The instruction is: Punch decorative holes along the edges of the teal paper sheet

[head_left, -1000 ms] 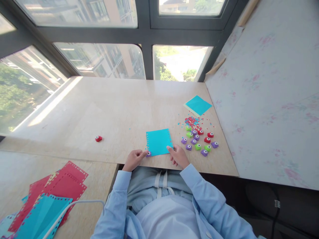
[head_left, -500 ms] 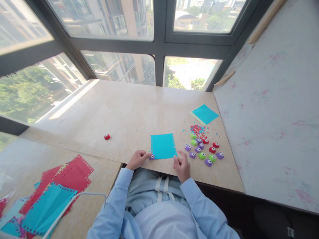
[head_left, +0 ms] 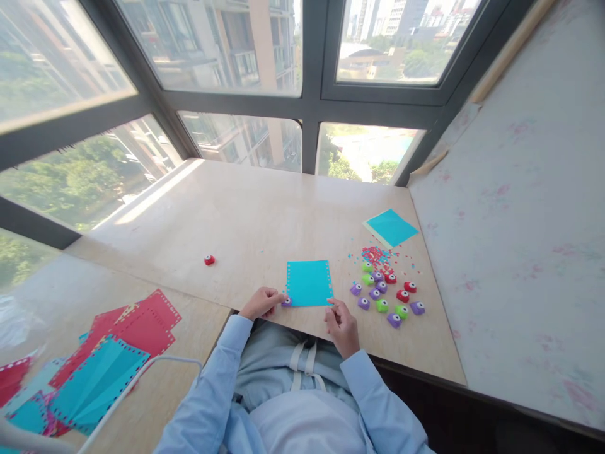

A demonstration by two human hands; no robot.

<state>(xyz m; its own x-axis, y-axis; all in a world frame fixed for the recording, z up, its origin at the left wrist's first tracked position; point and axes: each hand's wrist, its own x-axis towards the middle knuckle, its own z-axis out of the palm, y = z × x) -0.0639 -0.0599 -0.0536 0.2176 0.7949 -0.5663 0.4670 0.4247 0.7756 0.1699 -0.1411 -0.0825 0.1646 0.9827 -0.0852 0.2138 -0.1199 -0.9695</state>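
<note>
A blue paper sheet (head_left: 309, 283) with punched holes along its left and right edges lies flat near the table's front edge. My left hand (head_left: 261, 301) is closed on a small purple punch (head_left: 286, 302) at the sheet's lower left corner. My right hand (head_left: 341, 317) pinches the sheet's lower right corner. A cluster of small purple, green and red punches (head_left: 385, 291) sits just right of the sheet.
Red and blue paper confetti (head_left: 377, 255) lies behind the punches, with a blue square sheet (head_left: 391, 227) further back. A lone red punch (head_left: 209, 259) sits to the left. Punched red and blue sheets (head_left: 101, 362) lie on the lower table at left. Windows rise behind; a wall stands right.
The camera has tilted up, showing more window. My right hand has shifted from the sheet's right edge to its lower right corner. The left hand stays on the purple punch.
</note>
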